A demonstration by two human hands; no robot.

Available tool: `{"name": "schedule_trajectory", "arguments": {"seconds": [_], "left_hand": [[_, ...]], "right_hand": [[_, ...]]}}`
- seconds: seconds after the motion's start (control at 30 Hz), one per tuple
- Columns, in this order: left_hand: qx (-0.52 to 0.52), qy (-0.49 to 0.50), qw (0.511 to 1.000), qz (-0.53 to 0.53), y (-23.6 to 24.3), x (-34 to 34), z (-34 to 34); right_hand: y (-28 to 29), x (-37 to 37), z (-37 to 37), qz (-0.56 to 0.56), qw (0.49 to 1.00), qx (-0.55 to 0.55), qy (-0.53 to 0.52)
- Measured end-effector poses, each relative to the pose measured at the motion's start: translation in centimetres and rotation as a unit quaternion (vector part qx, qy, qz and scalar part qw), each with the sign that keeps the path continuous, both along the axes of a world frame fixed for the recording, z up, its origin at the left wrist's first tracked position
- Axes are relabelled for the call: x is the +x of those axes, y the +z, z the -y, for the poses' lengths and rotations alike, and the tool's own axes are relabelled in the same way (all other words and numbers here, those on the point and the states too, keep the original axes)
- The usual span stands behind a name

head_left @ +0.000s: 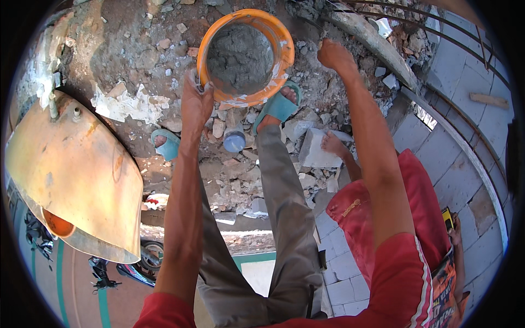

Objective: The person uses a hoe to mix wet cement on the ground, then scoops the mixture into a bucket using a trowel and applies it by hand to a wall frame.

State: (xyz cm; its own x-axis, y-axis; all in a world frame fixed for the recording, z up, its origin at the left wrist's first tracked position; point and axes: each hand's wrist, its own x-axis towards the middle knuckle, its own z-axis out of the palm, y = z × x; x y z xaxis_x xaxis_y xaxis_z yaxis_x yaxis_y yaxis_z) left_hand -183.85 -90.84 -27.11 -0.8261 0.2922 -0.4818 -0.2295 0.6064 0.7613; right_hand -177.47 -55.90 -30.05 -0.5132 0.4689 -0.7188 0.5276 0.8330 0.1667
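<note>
An orange bucket (288, 57) stands on the rubble ground, with wet grey mortar (240, 59) inside. My left hand (197, 101) is closed at the bucket's near left edge, thumb and fingers around its rim or wire handle. To the right of the bucket, my right hand (336, 54) is closed in a fist, apart from it. A thin dark piece shows just beyond the fist, near a patch of grey mortar (303, 11); what the fingers hold is hidden. My green sandal (280, 106) is planted close to the bucket's near side.
Broken stones surround my feet, with a clear plastic cup (234, 141) among them. A cream metal shell (76, 169) stands at left. A concrete beam (372, 41) and bent bars lie far right. Beside me, a person in red (377, 213) holds a yellow tool (448, 218), barefoot on a concrete block (322, 148).
</note>
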Motion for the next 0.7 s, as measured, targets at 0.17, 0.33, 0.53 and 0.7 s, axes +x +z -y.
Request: {"name": "schedule_trajectory", "arguments": {"seconds": [0.17,0.33,0.53,0.7], "left_hand": [[0.011,0.007,1.0,0.007,-0.4,-0.3,1.2],[-0.004,-0.008,0.999,-0.032,-1.1,0.3,0.7],[0.009,0.0,1.0,-0.001,-1.6,0.8,0.5],[-0.004,-0.001,0.999,0.034,0.4,0.4,-0.7]], "right_hand": [[-0.9,0.1,0.1,-0.051,0.998,0.005,0.04],[-1.4,-0.3,-1.0,-0.03,0.998,-0.001,0.054],[-1.9,1.5,-0.3,-0.067,0.997,0.009,0.032],[2.9,6.5,2.4,-0.139,0.98,-0.065,-0.125]]}}
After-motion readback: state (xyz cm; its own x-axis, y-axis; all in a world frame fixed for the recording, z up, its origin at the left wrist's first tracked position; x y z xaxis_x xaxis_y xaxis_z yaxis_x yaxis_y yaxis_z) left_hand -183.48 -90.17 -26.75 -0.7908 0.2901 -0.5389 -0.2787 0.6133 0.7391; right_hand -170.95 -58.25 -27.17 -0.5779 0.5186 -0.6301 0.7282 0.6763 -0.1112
